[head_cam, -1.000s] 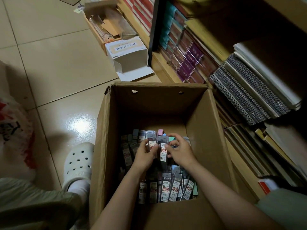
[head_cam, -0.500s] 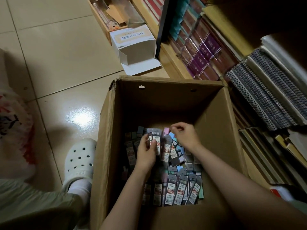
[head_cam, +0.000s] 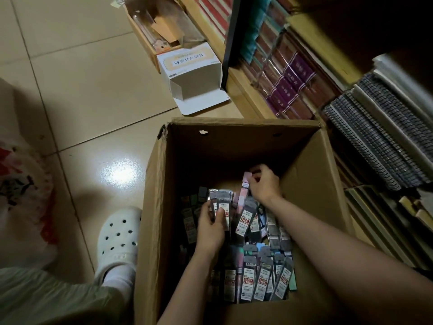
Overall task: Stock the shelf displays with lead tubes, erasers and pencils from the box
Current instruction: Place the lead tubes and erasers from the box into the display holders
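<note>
An open cardboard box (head_cam: 154, 188) stands on the floor, its bottom covered with several packets of lead tubes (head_cam: 260, 280). Inside it, my left hand (head_cam: 210, 228) grips a small stack of grey lead-tube packets (head_cam: 222, 207), held upright. Farther back, my right hand (head_cam: 263, 184) pinches the top of a pink lead-tube packet (head_cam: 243, 193), which is tilted and lifted off the heap. The lower part of the pile is hidden under my forearms.
Shelves of notebooks (head_cam: 379, 137) and packed stationery (head_cam: 288, 83) rise along the right. A white open carton (head_cam: 189, 71) and a wooden tray (head_cam: 150, 34) sit on the tiled floor behind the box. My foot in a white clog (head_cam: 117, 240) stands left of the box.
My right hand has moved from beside the left hand toward the box's back and lifted a pink packet. The left hand keeps its stack. The camera has come closer.
</note>
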The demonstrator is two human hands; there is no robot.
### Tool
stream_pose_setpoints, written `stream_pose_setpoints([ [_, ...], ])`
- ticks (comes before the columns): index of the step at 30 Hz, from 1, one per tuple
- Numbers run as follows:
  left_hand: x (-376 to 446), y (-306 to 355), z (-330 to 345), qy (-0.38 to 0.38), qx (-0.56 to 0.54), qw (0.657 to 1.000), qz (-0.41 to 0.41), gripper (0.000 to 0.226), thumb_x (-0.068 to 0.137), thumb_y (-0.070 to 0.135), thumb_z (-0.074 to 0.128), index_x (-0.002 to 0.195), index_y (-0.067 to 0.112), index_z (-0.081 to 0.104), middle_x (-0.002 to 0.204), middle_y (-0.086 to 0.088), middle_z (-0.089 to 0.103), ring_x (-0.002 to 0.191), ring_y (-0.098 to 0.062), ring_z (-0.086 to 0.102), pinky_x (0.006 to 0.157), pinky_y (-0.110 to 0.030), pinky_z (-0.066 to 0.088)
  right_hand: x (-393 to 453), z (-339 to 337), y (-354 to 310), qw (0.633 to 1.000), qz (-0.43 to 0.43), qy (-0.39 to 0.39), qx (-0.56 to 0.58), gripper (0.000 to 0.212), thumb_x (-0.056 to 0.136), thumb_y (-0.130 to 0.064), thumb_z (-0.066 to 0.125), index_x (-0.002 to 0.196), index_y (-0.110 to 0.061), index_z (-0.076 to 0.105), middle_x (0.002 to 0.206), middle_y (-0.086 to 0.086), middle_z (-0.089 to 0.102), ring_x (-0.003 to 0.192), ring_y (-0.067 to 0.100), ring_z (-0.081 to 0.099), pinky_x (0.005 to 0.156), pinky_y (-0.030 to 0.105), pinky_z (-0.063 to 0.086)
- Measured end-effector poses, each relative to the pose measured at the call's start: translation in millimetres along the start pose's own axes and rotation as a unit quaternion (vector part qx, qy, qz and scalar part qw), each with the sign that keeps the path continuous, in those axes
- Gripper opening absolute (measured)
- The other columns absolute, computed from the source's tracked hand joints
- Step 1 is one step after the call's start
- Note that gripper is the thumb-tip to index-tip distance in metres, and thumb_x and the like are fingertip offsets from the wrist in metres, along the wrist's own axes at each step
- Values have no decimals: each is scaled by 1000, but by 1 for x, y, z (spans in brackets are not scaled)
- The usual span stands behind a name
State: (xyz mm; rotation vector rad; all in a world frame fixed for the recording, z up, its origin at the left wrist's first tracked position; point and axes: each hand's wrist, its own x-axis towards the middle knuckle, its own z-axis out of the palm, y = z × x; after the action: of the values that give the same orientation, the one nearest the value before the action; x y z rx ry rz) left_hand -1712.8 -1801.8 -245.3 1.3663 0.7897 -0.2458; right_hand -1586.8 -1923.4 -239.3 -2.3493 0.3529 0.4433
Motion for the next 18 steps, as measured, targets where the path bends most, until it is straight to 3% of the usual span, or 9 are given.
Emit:
stream_pose_setpoints([
  [3,-6,17,4,-10,-3,1000,14,25,101,17,47,125,24,50,119,-2,64,109,-17,62,97,-40,50,-11,-34,-8,994,-78,62,35,14,92,-13,62,97,-26,60,94,0,66,76,15,63,61,16,46],
  [7,-23,68,14,-35,19,996,75,28,101,15,45,129,21,47,117,-4,62,107,-20,62,96,-43,50,-39,-86,-30,979,-98,68,162,14,95,-12,60,105,-20,63,100,4,63,84,23,69,68,41,61],
  [9,-35,103,20,-58,37,991,118,31,101,13,46,132,18,45,122,-9,60,110,-24,62,96,-45,51,-57,-115,-48,969,-119,62,206,15,94,-8,60,99,-23,63,101,6,62,87,24,70,63,36,61],
  [12,-66,157,26,-124,39,976,172,28,101,17,46,128,26,46,115,-1,61,92,-11,67,64,-21,56,-96,-164,-77,956,-166,51,236,23,92,-7,63,90,-30,62,103,1,64,89,20,70,63,33,61],
  [16,-117,215,38,-221,82,943,235,23,102,19,45,121,32,49,114,3,64,94,-7,66,65,-20,54,-152,-229,-103,935,-226,72,263,22,94,-8,61,92,-30,63,101,7,68,85,22,72,66,33,61],
  [18,-138,237,45,-263,91,927,252,24,103,19,43,125,26,48,110,0,65,84,-6,69,59,-20,54,-178,-259,-109,924,-247,81,280,15,94,-9,61,97,-23,66,98,6,69,82,20,73,65,29,60],
])
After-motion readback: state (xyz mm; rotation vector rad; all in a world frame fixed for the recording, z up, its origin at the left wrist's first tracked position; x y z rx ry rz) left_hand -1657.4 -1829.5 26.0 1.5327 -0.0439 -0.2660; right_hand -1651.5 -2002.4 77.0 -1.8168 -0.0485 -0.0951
